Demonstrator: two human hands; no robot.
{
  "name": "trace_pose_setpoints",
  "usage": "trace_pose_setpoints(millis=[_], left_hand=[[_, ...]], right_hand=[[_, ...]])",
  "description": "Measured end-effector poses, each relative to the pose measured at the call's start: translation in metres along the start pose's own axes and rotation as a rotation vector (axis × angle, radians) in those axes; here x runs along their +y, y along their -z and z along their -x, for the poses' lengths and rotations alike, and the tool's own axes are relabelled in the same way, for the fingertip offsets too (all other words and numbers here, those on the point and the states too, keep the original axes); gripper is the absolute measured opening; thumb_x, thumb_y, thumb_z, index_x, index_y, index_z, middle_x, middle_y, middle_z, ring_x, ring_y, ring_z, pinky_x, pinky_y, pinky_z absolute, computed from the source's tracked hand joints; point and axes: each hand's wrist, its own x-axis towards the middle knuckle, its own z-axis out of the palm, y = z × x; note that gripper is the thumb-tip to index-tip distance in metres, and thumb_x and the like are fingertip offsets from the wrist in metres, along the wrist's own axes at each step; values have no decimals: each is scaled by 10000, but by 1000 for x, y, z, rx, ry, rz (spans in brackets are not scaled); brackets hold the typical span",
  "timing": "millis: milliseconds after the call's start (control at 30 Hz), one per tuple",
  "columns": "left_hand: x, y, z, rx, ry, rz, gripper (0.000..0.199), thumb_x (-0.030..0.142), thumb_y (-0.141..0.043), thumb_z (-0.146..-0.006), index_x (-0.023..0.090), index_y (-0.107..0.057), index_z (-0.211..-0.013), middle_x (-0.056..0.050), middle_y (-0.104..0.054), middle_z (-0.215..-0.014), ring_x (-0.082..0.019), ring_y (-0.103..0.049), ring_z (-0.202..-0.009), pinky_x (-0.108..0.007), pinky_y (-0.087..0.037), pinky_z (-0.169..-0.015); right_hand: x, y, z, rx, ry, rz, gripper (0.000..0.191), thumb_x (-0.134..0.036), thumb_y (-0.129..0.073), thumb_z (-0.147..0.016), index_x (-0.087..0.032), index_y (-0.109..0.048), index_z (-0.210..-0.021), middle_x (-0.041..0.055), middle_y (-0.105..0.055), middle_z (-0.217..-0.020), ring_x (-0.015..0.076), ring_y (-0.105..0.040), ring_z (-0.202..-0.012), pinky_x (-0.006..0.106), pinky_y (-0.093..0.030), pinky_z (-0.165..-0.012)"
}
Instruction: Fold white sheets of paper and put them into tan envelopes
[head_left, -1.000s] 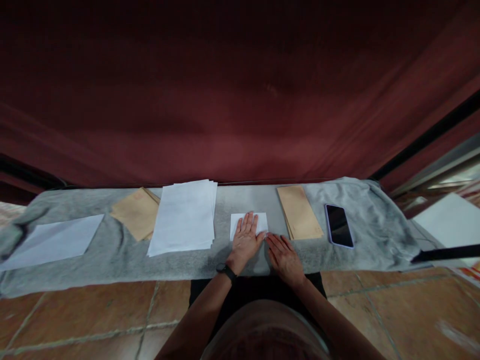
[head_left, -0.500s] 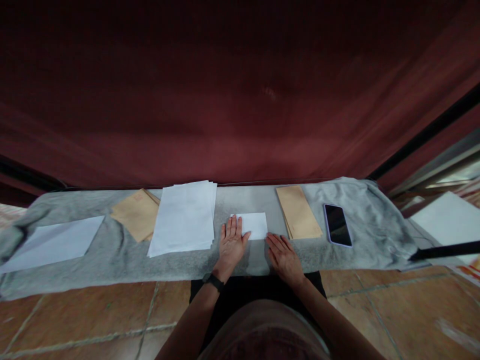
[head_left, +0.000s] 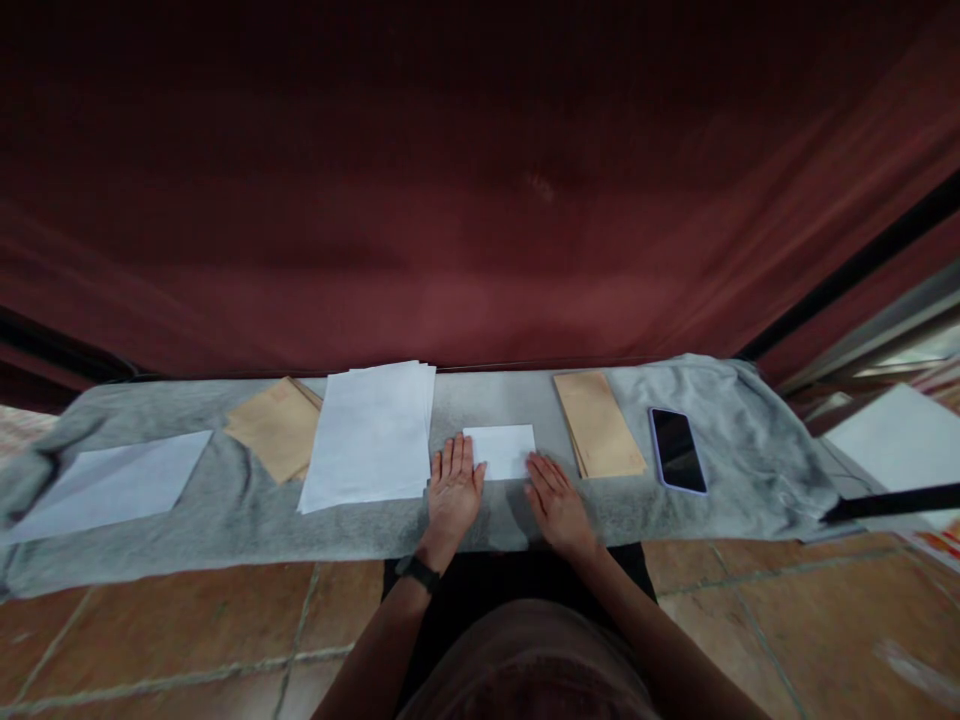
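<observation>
Flatly laid left hand (head_left: pixel 454 495), right hand (head_left: pixel 559 508), grip uncurled, empty, at smooth paper rectangle (head_left: pixel 505 452).

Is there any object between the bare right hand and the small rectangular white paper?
Nothing visible stands between them: the right hand is at the near right corner of the small white paper. The rectangular tan paper stack lies farther right.

Left hand (head_left: pixel 454 498) now farther left

Small white paper (head_left: pixel 504 452) lies flat on cloth (head_left: pixel 495 395).
</observation>
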Motion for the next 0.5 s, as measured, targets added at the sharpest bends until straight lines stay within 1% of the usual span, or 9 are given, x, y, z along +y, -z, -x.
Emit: trace_pose_setpoints(millis=[100,167,233,367,500], left_hand=[[1,2,-1,-18,-3,-13,581,362,-294,-1049,113,-346,-1571,-137,-389,-1600,-302,-323,-1510,-534,-284,-1224],[1,4,-1,-29,2,-25,576,359,-287,-1051,98,-370,-1558,-137,-375,-1608,-301,-322,-1510,-522,-277,-1229],[1,4,-1,-36,7,-31,572,353,-291,-1049,98,-379,-1553,-132,-375,-1610,-294,-314,-1514,-512,-271,-1234],[1,4,-1,-37,7,-25,572,351,-298,-1047,103,-373,-1557,-128,-376,-1609,-290,-306,-1518,-514,-270,-1235],[2,5,-1,-32,8,-14,577,360,-291,-1050,95,-374,-1556,-135,-397,-1596,-294,-309,-1516,-519,-268,-1235]], right_hand=[[-17,-11,-24,-60,54,-1,480,-281,-373,-1054,-134,-477,-1498,112,-486,-1551,229,-433,-1450,445,-391,-1199],[-26,-19,-37,-87,64,16,486,-298,-403,-1049,-116,-478,-1494,121,-464,-1565,227,-415,-1462,426,-373,-1210],[-30,-28,-45,-91,49,50,497,-318,-436,-1044,-99,-481,-1488,140,-455,-1567,236,-414,-1463,428,-358,-1217],[-19,-39,-50,-66,24,125,532,-327,-467,-1036,-82,-446,-1508,179,-420,-1580,261,-399,-1471,472,-336,-1218],[-4,-41,-51,-21,-19,160,545,-332,-471,-1036,-97,-416,-1524,187,-425,-1576,272,-409,-1464,494,-352,-1196]])
